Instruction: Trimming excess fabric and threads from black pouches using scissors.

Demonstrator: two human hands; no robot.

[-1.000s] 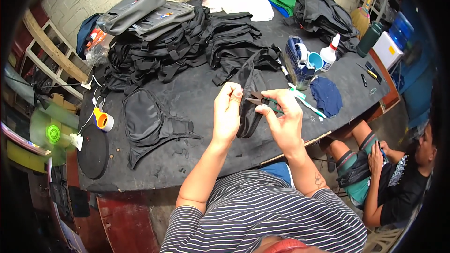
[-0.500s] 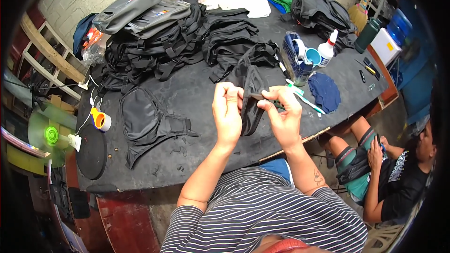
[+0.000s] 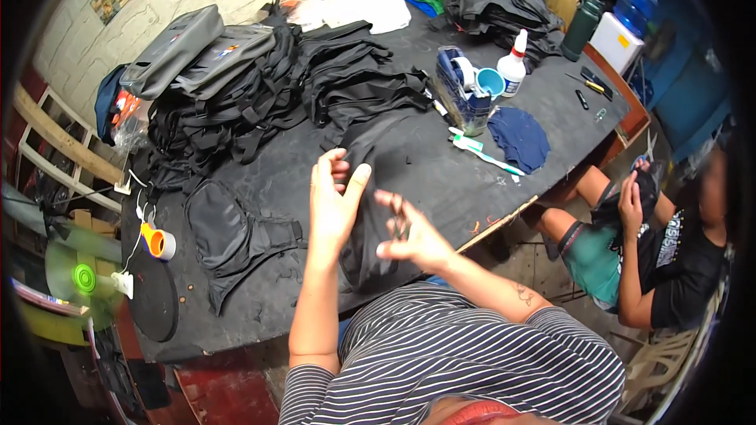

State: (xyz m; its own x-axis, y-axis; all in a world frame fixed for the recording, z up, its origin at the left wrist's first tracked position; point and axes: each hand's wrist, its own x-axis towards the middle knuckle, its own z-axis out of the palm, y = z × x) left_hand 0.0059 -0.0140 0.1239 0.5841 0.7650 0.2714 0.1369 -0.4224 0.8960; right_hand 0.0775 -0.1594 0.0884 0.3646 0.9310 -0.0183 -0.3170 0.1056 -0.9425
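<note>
A black fabric bag piece (image 3: 368, 256), smeared by motion, hangs upright between my hands above the near table edge. My left hand (image 3: 335, 197) has its fingers curled at the piece's left side, thumb pointing up against it. On the other side, my right hand (image 3: 417, 238) is off the fabric, index finger and thumb spread apart. A small dark looped object (image 3: 401, 227) shows within that hand, too blurred to name. Left of my hands, a black bag (image 3: 224, 224) with a strap lies flat on the table.
Stacked black bags (image 3: 228, 110) and grey bags (image 3: 173, 47) stand at the back left. A clear container (image 3: 472, 114), white bottle (image 3: 512, 71), toothbrush (image 3: 500, 159) and navy cloth (image 3: 520, 140) lie to the right. A fan (image 3: 83, 277) stands left; a seated co-worker (image 3: 654, 252) handles black fabric at right.
My right hand has let go of the fabric and dropped lower, fingers spreading. The bag piece and my left hand have moved left and lower. The view has shifted right.
</note>
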